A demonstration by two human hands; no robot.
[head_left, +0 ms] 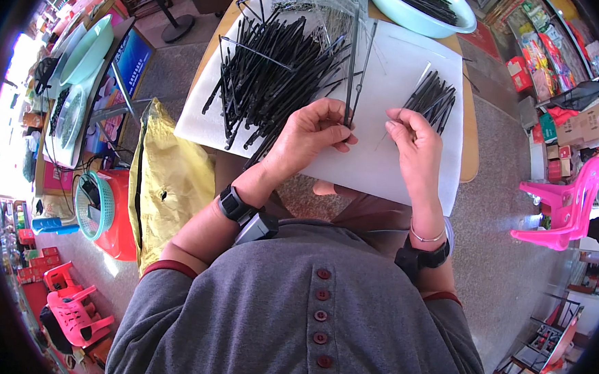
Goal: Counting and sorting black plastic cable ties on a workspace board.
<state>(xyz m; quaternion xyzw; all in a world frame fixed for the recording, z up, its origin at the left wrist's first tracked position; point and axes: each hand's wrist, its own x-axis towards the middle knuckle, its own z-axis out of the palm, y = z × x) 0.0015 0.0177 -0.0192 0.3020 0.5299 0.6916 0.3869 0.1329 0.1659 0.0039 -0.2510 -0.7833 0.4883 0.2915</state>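
My left hand (313,133) pinches a couple of thin black sticks (352,70) between thumb and fingers; they point away from me over the white board (377,157). To its right, my right hand (415,143) is closed, thumb against forefinger; a faint thin line shows by the fingertips, too fine to name. A large pile of knobbly black sticks (272,69) lies left on the board. Just beyond my right hand is a smaller, neater bundle of black sticks (432,96). Thin pale wires (317,17) lie in clear plastic at the board's far side.
A pale blue basin (429,27) holding dark sticks stands on the far right of the wooden table (471,153). A yellow sack (169,186) hangs left of me, near a red bucket (117,224). A pink chair (569,203) stands to the right.
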